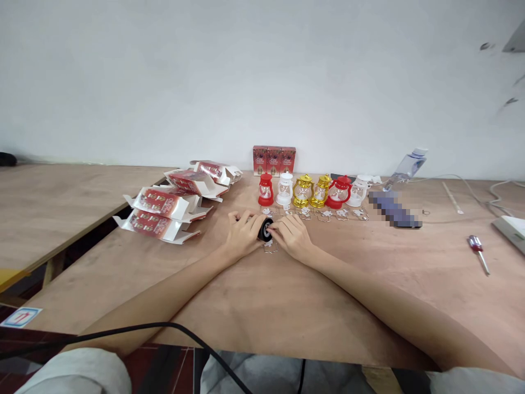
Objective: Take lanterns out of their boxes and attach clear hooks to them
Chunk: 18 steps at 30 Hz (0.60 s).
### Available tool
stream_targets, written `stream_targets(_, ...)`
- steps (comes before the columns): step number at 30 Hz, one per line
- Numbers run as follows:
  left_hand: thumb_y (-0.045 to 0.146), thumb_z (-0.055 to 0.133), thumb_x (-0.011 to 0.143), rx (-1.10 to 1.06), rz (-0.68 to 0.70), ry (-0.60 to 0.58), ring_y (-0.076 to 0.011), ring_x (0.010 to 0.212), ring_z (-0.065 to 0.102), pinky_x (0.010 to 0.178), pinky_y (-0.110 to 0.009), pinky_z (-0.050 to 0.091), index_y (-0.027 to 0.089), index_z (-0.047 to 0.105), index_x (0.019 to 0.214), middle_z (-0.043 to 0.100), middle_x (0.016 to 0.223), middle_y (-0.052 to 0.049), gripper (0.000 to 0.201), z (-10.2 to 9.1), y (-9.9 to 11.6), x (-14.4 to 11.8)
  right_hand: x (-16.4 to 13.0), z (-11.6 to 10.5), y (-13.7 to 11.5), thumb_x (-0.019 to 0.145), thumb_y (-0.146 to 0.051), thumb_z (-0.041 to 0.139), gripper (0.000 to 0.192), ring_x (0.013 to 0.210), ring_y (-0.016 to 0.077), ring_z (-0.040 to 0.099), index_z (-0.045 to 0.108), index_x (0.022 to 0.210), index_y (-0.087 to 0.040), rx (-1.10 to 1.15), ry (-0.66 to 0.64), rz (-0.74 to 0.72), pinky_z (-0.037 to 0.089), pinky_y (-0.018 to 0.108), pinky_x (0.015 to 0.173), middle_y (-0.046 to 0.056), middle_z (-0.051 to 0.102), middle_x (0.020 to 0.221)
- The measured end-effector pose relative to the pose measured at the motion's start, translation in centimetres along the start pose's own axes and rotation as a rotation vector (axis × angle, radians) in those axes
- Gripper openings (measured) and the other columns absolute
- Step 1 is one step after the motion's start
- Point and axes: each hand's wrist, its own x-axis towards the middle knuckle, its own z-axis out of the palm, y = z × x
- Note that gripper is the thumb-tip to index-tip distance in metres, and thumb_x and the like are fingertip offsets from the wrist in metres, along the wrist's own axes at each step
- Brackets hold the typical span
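Observation:
My left hand (245, 234) is closed around a small black lantern (266, 230), whose round underside faces me. Most of its body is hidden behind my fingers. At that underside, my right hand (293, 235) has thumb and fingers pressed together; anything pinched there is too small to make out. On the table just below my hands lies a bent wire piece with a small white tag (270, 247). Beyond them stands a row of small lanterns: a red one (266, 190), a white one (284, 189), a gold one (303, 191) and several more. Wire pieces (324, 214) lie along the front of that row.
Opened red-and-white cartons (159, 210) are heaped at the left. Three small red boxes (274, 160) stand near the wall. To the right are a tilted water bottle (406, 168), a blurred-out dark item (394, 209), a screwdriver (479, 254) and white cables (492, 191). A black cable (176, 326) crosses low in front.

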Motion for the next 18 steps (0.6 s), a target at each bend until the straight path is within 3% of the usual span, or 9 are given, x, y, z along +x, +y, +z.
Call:
stream_targets(8,0.037,0.047,0.086,0.016,0.002,-0.030,-0.0216,0.077,0.055,0.069,-0.036,0.023,0.013,0.061,0.099,0.070,0.082,-0.010,0.031,0.27,-0.17,-0.20,0.02,0.42,0.20,0.093,-0.024,0.043,0.016,0.073,0.0185,0.052,0.054,0.083,-0.017,0.128,-0.109,0.082,0.038,0.032,0.067,0.007,0.062,0.078)
stream_targets(18,0.035,0.048,0.086,0.019,0.035,-0.058,-0.0217,0.078,0.056,0.070,-0.036,0.023,0.014,0.061,0.098,0.070,0.083,-0.010,0.028,0.12,-0.47,-0.17,0.17,0.25,0.24,0.093,-0.023,0.042,0.014,0.075,0.0179,0.053,0.051,0.085,-0.017,0.232,-0.128,0.091,0.046,0.031,0.070,0.008,0.060,0.081)
